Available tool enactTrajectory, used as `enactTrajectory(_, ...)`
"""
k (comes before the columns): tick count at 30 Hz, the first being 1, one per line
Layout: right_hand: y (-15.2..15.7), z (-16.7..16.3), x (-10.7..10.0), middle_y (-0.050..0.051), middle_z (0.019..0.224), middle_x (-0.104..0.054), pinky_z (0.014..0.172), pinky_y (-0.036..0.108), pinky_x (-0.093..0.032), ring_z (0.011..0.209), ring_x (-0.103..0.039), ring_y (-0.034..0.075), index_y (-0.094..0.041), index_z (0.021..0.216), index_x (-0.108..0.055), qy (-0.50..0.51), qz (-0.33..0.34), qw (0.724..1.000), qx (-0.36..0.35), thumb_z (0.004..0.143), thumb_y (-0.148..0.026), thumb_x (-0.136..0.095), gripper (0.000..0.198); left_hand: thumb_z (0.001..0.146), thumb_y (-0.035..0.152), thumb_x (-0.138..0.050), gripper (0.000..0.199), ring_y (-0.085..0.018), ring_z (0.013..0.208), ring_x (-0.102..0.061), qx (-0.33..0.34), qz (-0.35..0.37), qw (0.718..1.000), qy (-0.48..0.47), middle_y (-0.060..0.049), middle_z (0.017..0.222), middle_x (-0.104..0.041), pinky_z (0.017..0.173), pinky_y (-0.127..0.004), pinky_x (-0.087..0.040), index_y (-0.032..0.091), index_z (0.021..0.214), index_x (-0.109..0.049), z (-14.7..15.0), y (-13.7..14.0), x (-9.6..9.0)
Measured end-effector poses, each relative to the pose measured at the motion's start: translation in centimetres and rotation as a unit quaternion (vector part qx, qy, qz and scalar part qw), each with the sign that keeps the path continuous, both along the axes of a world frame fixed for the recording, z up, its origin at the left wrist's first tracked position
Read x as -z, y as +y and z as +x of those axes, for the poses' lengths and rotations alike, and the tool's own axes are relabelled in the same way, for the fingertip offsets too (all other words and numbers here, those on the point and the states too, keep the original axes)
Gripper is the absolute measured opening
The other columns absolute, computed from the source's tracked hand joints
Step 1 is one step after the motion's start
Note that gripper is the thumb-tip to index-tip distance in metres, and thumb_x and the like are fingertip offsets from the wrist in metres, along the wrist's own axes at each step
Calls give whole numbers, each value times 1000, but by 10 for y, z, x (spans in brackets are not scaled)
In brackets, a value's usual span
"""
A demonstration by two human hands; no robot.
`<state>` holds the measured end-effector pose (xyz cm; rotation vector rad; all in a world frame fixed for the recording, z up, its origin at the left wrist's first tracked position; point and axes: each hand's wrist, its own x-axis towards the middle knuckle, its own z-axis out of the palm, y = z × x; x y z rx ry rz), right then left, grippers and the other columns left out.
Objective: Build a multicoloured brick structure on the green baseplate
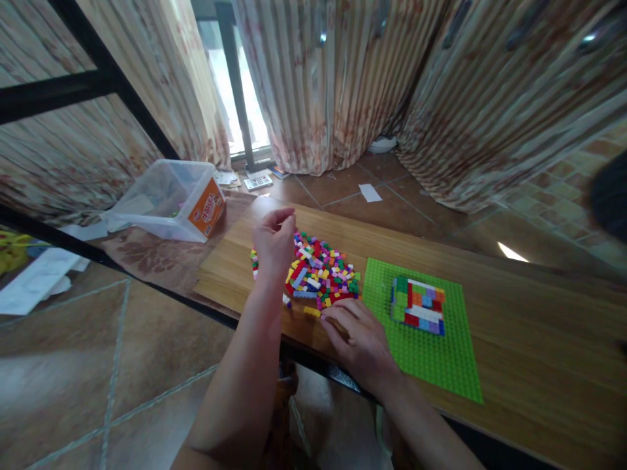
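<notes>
forearms, left hand over bricks, right hand alongside

At the centre of the frame, loose toy bricks are showing red, pink, yellow, white, green, blue and purple. Right of centre, a baseplate is glowing bright green; its brick build is mixing green, red, orange, white and blue. The worktop is displaying brown wood grain. Across the top, beige curtains are carrying reddish-brown print.
</notes>
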<state>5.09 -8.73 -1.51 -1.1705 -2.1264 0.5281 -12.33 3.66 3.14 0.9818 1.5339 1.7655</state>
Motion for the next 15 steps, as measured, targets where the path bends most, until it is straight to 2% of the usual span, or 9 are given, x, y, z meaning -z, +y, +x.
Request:
enactTrajectory(7, 6, -53, 4, 8, 101, -66, 82, 38, -42, 95, -54, 24, -20, 98, -69, -25, 46, 998, 22, 91, -26, -60, 13, 70, 22, -64, 16, -5, 53, -54, -36, 19, 993, -112, -1, 77, -69, 52, -16, -44, 15, 83, -70, -14, -6, -13)
enactTrajectory(10, 9, -83, 5, 9, 103, -64, 82, 38, -40, 97, -52, 24, -18, 103, -67, -27, 64, 996, 57, 94, -26, -55, 17, 67, 20, -66, 14, -5, 52, -53, -30, 29, 991, -130, 0, 74, -68, 52, -17, -44, 16, 80, -70, -16, -7, -15)
enactTrajectory(15, 12, -115, 9, 7, 95, -61, 77, 39, -37, 90, -48, 24, -19, 95, -64, -89, 59, 990, 90, 93, -25, -57, 10, 67, 20, -65, 13, -5, 51, -53, -19, 24, 991, -130, 0, 73, -67, 51, -17, -42, 16, 79, -69, -18, -7, -15)
